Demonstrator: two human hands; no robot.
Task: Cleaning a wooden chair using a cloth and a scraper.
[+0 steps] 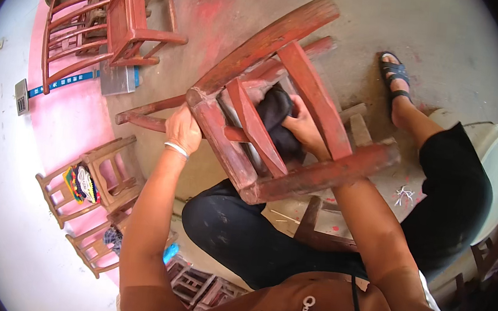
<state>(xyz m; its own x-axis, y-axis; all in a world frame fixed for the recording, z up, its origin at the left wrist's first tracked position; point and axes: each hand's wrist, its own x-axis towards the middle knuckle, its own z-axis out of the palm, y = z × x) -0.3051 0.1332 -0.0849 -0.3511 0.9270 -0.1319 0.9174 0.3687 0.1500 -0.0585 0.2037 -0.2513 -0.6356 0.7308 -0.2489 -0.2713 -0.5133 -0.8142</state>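
Note:
A worn wooden chair frame (229,146) with red paint is tipped up in front of me, its posts and rails pointing away and to the sides. My left hand (183,129) grips it near the left corner post, a pale band on the wrist. Between the rails, my right hand (304,127) reaches into the frame and holds a bunched black cloth (276,108). The cloth lies against the inside of the frame, and slats hide part of it. Below the frame is my bent knee (219,220) in dark trousers.
A red wooden bench (124,24) stands at upper left beside a platform scale (118,81). Wooden chairs (112,175) bearing folded fabric line the pink-and-white wall. At right is a pale plastic seat (497,172). White string scraps (404,196) lie on the floor near my sandaled foot (394,77).

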